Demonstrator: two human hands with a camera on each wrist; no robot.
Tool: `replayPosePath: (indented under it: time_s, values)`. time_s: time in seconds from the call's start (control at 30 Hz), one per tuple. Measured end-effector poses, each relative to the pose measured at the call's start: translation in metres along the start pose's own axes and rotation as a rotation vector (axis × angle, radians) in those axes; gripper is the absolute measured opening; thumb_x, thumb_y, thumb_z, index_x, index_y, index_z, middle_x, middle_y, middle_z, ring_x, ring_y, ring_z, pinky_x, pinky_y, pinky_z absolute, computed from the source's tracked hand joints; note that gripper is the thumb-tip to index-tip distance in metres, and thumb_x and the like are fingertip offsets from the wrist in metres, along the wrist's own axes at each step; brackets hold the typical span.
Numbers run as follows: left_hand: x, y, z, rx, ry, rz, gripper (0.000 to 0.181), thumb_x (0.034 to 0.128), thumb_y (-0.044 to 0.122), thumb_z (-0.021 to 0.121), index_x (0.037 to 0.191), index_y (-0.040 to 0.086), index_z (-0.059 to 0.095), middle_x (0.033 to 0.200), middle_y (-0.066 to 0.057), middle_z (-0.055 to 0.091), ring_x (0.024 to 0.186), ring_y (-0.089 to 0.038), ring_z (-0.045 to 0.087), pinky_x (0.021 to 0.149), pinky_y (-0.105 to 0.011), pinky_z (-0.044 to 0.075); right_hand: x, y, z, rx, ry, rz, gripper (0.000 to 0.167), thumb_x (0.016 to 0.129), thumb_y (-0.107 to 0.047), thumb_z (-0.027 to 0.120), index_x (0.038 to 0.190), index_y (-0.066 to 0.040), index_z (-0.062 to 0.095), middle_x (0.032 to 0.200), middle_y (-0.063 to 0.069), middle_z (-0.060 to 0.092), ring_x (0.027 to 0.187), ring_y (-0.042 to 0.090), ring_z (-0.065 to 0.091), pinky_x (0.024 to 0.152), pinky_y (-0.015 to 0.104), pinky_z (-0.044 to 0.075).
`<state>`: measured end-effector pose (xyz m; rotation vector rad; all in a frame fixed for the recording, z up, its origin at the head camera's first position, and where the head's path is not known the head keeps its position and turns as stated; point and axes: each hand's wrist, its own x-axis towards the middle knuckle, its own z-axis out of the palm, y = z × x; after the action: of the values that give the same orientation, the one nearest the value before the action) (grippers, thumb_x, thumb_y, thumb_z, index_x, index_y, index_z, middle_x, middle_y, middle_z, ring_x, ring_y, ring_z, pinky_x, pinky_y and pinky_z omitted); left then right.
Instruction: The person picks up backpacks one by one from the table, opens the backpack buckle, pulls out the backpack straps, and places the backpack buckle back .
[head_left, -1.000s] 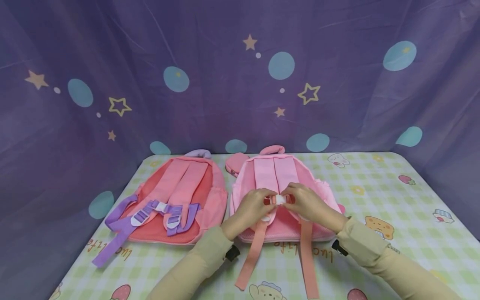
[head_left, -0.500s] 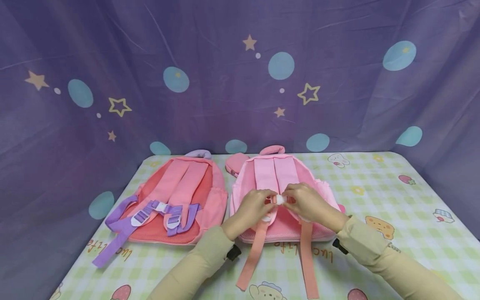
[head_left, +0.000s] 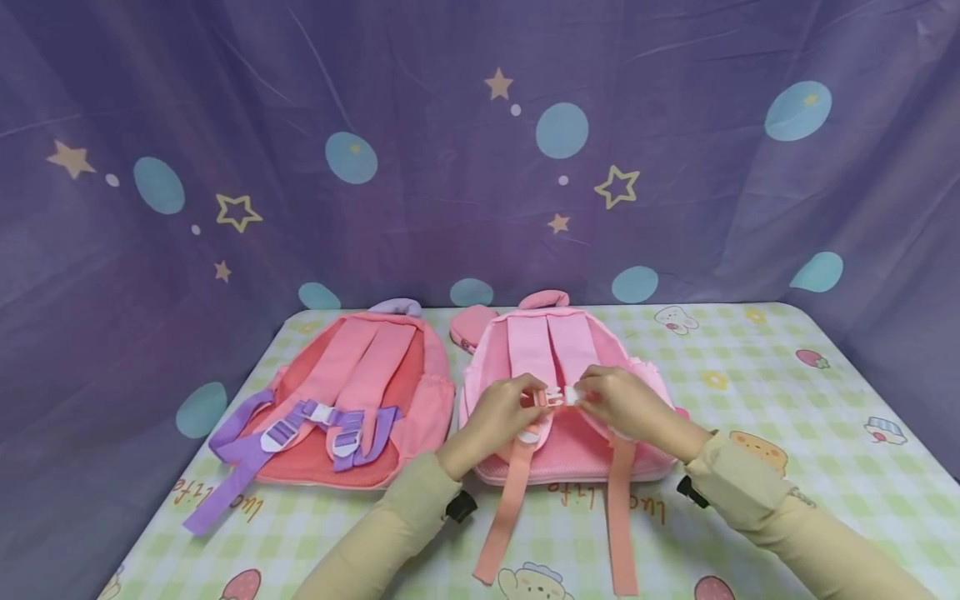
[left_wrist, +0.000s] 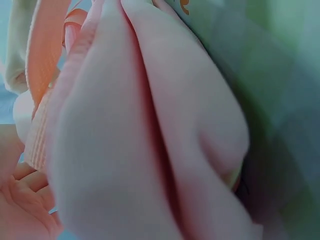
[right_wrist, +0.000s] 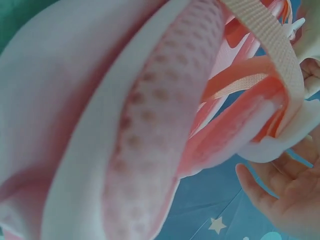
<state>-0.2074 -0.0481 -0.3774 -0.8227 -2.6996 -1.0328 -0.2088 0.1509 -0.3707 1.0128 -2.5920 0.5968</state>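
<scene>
A light pink backpack [head_left: 577,462] lies back side up, its chest strap crossing the two shoulder straps. In the head view my left hand [head_left: 495,421] pinches the pronged half [head_left: 555,397] of a white side-release buckle. Opposite it, my right hand [head_left: 626,404] pinches the socket half [head_left: 572,396], and a small gap separates the two pieces. Pink fabric fills most of the left wrist view, beside an orange webbing strap [left_wrist: 42,55]. In the right wrist view a white strap adjuster [right_wrist: 270,150] shows near the hand; the buckle itself is hidden there.
To the left lies a coral backpack [head_left: 427,417] with purple straps [head_left: 232,483] and its white buckle [head_left: 321,414] fastened. A small pink pouch [head_left: 472,325] sits between the bags at the back. Two orange strap tails [head_left: 621,525] hang toward the front over the checked tablecloth [head_left: 825,492].
The white buckle, joined in both earlier frames, has come apart into two halves. My right hand has shifted slightly right with the socket half; the left hand has moved a little left.
</scene>
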Motion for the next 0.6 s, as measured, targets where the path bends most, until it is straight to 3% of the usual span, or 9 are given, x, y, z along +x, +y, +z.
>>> replayPosePath:
  time_s: [0.23,0.6]
  values:
    - [-0.004,-0.005,-0.003,-0.094,0.024,-0.021,0.022,0.0756,0.009,0.068,0.096,0.003,0.062,0.078,-0.004,0.062,0.065,-0.009,0.053,0.055,-0.016,0.042,-0.007,0.005,-0.003,0.031,0.005,0.034,0.008,0.07,-0.003,0.071,0.077,-0.002,0.068,0.077,0.002,0.062,0.074,0.018,0.06,0.069,0.032,0.049]
    - [-0.008,-0.011,-0.005,-0.184,0.067,-0.02,0.022,0.0748,0.007,0.069,0.094,0.003,0.06,0.081,-0.005,0.062,0.072,-0.014,0.057,0.059,-0.018,0.045,-0.011,0.009,-0.002,0.109,0.009,0.035,0.012,0.067,-0.001,0.072,0.078,0.0,0.067,0.075,0.003,0.063,0.067,0.013,0.057,0.063,0.027,0.048]
